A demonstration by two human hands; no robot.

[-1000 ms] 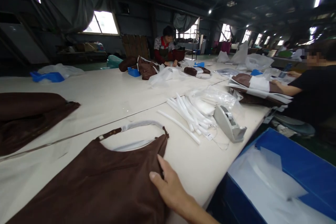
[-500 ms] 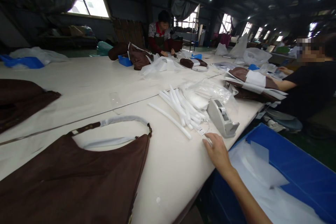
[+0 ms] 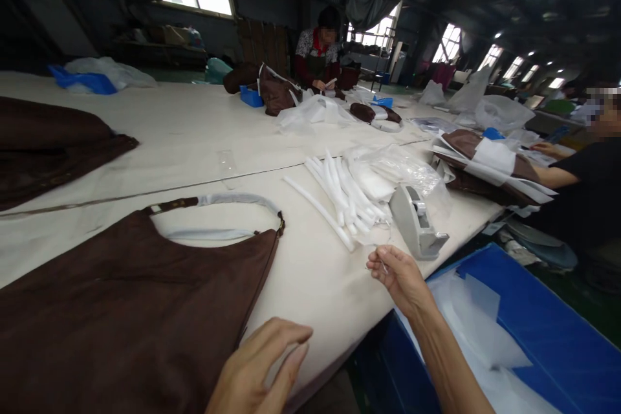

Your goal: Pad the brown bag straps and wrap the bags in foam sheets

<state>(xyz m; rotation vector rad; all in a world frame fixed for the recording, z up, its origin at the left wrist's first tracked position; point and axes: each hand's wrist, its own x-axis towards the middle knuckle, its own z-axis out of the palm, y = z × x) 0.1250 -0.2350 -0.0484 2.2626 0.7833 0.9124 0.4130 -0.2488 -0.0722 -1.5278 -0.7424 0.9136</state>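
At the right, my right hand (image 3: 398,275) is closed, thumb and fingers pinched on a small white tag (image 3: 367,240) with a thin string; motion blurs the tag. My left hand (image 3: 264,365) is low in the middle, fingers curved, with a narrow gap between thumb and index finger and nothing in it. Just left of it lies a brown handbag (image 3: 140,297), its looped handle (image 3: 233,199) wrapped in pale padding. White foam tubes (image 3: 347,197) lie in a loose pile beyond my right hand. A grey tape dispenser (image 3: 414,223) stands beside them.
A blue bin (image 3: 548,310) with white sheets (image 3: 478,310) stands below the table's right edge. Another brown bag (image 3: 53,149) lies at the left. Wrapped bags (image 3: 495,158) are stacked at the right, near a co-worker's arm. A second person works across the table (image 3: 184,142).
My left hand has come into view from below. My right hand has lifted the white tag off the table and drawn it slightly back. The view has shifted left and down.
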